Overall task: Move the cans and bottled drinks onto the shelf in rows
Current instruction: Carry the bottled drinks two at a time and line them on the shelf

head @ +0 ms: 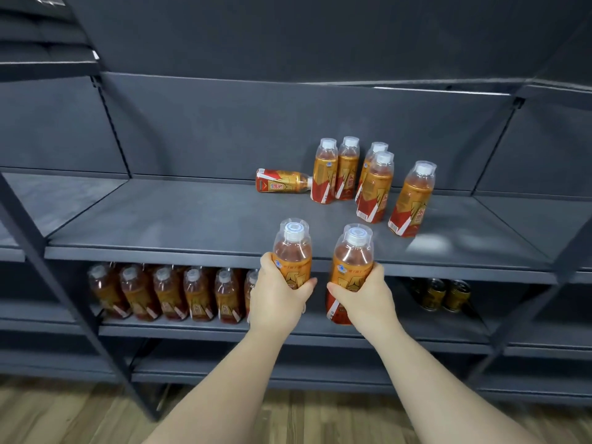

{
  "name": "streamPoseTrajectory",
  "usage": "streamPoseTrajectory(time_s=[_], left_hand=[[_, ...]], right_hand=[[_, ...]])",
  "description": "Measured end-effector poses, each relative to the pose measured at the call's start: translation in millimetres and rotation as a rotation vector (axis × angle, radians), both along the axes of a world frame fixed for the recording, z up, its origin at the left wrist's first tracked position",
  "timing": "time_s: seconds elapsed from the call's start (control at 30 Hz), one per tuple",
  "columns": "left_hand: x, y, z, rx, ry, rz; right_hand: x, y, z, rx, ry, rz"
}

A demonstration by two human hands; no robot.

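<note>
Bottles, two, orange drink with white caps. The left-hand bottle (pixel 292 251) is gripped by the left hand (pixel 277 299) and the right-hand bottle (pixel 352 261) by the right hand (pixel 365 299), fingers wrapped round each label.

- **Position:** both upright, long axis vertical, held at the near edge of the middle shelf (pixel 192 219). The open board lies straight ahead, on the far side of the hands.
- **Stock on shelf:** standing group (pixel 375 187) of five bottles at far right, loosely bunched, not a true row. A fallen bottle (pixel 282 181) lies on its side just left of the group, long axis left-right, cap toward the group. Contact cannot be told.
- **Reach:** the right hand is nearer the group, the left hand nearer the fallen bottle.
- **Next move, as judged:** carry forward and set down base first.
- **Lower shelf:** bottle row (pixel 166 293) at left, cans (pixel 445 294) at right.
</note>
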State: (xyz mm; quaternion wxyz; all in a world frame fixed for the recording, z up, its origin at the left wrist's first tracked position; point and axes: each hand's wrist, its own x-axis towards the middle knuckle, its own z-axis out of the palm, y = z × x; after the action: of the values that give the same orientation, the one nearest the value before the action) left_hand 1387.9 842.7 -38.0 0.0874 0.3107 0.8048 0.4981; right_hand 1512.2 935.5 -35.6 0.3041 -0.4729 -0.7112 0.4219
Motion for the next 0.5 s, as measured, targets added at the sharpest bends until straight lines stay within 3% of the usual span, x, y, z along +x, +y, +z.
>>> streamPoseTrajectory(time_s=[0.5], left_hand=[[-7.3, -4.9, -33.1, -0.055, 0.013, 0.027]], right_hand=[[-7.4, 1.6, -30.7, -0.014, -0.037, 0.036]])
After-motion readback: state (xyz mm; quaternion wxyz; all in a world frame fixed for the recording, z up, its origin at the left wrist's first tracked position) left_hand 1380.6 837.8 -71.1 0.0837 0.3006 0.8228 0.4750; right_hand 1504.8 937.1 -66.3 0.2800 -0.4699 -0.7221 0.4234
